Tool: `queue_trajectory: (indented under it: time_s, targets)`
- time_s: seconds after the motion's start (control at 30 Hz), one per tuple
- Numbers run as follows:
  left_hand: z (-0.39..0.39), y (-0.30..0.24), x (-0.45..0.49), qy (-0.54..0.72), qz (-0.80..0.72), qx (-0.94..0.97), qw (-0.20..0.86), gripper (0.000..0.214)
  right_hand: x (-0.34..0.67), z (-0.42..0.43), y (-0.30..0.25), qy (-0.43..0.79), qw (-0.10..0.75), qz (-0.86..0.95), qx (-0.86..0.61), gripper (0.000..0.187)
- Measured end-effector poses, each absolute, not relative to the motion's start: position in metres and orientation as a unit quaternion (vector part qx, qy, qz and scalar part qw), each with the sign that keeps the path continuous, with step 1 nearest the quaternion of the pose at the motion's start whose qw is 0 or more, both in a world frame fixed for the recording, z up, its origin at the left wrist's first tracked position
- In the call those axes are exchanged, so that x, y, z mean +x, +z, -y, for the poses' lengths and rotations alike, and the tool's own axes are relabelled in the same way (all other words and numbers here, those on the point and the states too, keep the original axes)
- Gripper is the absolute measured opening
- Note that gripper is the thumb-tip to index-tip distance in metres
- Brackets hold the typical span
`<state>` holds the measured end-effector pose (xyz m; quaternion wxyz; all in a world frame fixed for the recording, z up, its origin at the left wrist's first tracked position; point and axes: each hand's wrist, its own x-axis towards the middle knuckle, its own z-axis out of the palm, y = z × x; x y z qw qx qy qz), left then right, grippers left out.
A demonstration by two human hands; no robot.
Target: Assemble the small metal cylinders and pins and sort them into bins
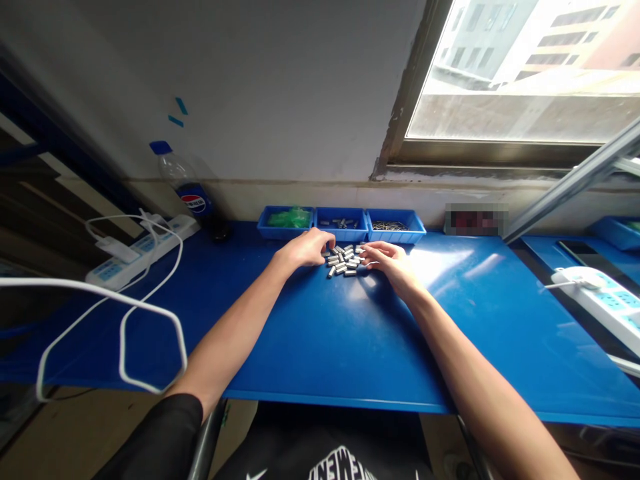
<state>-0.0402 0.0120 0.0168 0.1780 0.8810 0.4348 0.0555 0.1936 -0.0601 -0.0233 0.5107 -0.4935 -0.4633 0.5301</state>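
A loose pile of small silvery metal cylinders lies on the blue table between my two hands. My left hand rests at the left edge of the pile, its fingers bent and apart, with the fingertips by the nearest cylinders. At the pile's right edge is my right hand, thumb and fingers curved with a gap between them. Its fingertips are close to a few cylinders; whether they touch them is too small to tell. I see nothing held in either hand.
Behind the pile stand three blue bins: one with green plastic, one with small metal parts, one with thin pins. A cola bottle, power strips and a looping white cable flank the blue table.
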Motion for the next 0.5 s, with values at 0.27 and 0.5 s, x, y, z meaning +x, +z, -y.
queue_trajectory:
  time_s: [0.27,0.5]
  targets:
    - [-0.015,0.015,-0.04,0.103,-0.424,0.886,0.157,0.048,0.194,0.06,-0.021,0.53,0.505,0.466,-0.497,0.036]
    - [-0.005,0.033,-0.03,0.235,-0.367,0.849,0.298,0.025,0.193,0.061,-0.018,0.517,0.503,0.486,-0.494,0.037]
